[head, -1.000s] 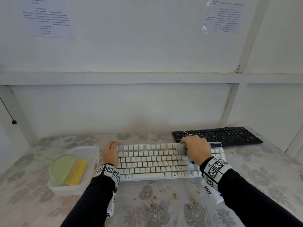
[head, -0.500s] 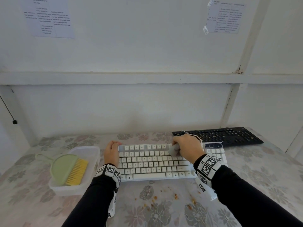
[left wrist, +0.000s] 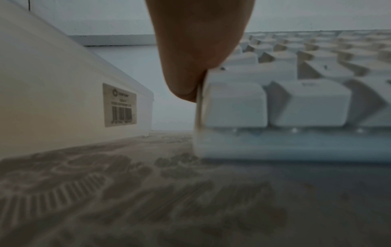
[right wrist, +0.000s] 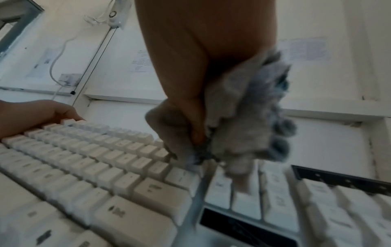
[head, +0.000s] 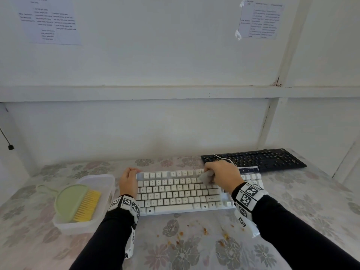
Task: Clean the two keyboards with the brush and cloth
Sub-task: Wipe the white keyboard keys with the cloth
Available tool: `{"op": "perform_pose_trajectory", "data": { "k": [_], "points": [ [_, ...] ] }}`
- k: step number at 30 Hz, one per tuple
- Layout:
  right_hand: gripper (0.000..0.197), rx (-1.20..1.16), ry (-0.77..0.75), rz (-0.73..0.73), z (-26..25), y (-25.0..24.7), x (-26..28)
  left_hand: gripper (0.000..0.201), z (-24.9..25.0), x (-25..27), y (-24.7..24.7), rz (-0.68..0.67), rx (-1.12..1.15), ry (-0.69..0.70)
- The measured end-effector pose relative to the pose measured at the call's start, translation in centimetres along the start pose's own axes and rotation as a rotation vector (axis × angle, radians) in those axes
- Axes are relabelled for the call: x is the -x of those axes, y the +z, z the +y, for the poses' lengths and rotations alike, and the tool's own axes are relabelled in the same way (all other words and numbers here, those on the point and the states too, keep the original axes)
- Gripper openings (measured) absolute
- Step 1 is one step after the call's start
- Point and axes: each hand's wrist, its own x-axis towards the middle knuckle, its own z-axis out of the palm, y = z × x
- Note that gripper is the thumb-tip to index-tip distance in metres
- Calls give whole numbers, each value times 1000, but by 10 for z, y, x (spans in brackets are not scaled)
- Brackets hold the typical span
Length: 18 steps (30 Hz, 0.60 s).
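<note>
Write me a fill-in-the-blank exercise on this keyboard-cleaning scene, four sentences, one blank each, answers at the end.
1. The right hand grips a bunched grey ____ on the white keyboard.
2. The left hand holds the white keyboard at its ____ end.
3. The green brush has ____ bristles and lies in the clear plastic container.
4. The ____ keyboard lies behind the white one, near the wall.

Missing words: cloth; left; yellow; black

Little print here can be read.
White keyboard (head: 181,191) keycaps show letters, Q and W among them; wall sheets (head: 51,22) and the plastic tub's barcode sticker (left wrist: 120,104) are too blurred.
</note>
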Motion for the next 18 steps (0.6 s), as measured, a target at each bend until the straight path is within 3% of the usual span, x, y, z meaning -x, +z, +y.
{"op": "perform_pose_trajectory", "data": {
  "k": [5, 13, 15, 18],
  "points": [
    [27, 123, 117, -7, 14, -2, 4, 24, 0, 0, 0, -1, -2, 11],
    [30, -52, -117, 11, -32, 5, -3, 26, 1, 0, 0, 1, 17, 9],
    [26, -13, -73, 15, -33, 6, -5, 26, 0, 0, 0, 7, 18, 10],
    [22, 105, 130, -24, -19, -3, -6, 26, -1, 0, 0, 5, 21, 16]
  ]
}}
